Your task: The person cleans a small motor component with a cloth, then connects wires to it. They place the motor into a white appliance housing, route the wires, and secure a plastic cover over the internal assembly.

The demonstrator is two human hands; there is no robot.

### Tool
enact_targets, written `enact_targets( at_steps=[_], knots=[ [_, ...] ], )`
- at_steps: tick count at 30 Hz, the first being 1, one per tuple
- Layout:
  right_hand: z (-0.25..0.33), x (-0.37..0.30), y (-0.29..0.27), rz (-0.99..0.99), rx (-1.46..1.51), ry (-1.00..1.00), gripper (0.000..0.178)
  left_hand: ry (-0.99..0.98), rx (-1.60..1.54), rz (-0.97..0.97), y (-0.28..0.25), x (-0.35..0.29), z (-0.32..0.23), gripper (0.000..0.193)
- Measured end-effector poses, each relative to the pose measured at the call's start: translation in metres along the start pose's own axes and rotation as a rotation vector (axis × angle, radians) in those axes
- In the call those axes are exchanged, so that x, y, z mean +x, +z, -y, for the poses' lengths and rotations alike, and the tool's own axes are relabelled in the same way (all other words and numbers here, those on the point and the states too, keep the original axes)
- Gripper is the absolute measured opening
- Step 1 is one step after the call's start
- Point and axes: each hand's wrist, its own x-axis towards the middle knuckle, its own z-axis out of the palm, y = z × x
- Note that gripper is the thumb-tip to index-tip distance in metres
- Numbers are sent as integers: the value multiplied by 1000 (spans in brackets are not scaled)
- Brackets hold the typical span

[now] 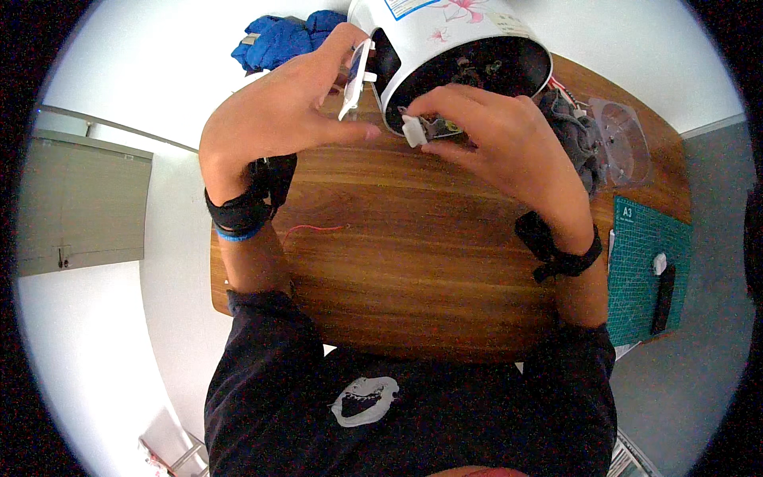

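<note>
Dark sleeves (262, 374) and the person's torso fill the lower part of the view, nearest the lens, with a white-and-black patch (364, 400) on the shirt front. Both forearms rise from there over a round wooden surface (413, 262), each with a black strap at the wrist.

Held up in the left hand (278, 111) is a small flat white plastic piece (355, 79), pinched edge-on between thumb and fingers (338, 44). The right hand (509, 139) has its fingers closed on a small white connector-like part (414, 130) with a bit of greenish hardware behind it. The two parts are near each other but apart, both raised above the surface just in front of the mouth of a white tin (445, 40).

That tin has a pink flower print and lies tipped on its side at the far edge, its dark opening facing the person; small parts show inside, too dim to tell. The right hand covers part of the opening.

Just right of the tin lies a grey cloth (576, 131), then a clear plastic housing (624, 139). A green cutting mat (648, 266) overhangs the right edge and carries a black bar-shaped tool (663, 298) and a small white object (659, 263). A thin red wire (314, 230) lies on the surface near the left wrist. Beyond the far edge, blue fabric (278, 36) is bunched on the floor.
</note>
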Motion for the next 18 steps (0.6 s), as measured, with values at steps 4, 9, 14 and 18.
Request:
enact_targets(
  at_steps=[4,9,14,18],
  knots=[
    [3,-1,4,-84,-114,51,35,10,-7,-11,4,2,-3,81],
    [-2,4,11,-219,-242,-16,39,-2,-29,-9,6,2,-8,82],
    [-7,9,34,-332,-109,7,39,-70,24,7,3,1,-19,80],
    [-3,9,48,-325,-32,113,37,-58,18,28,0,1,-17,77]
  ],
)
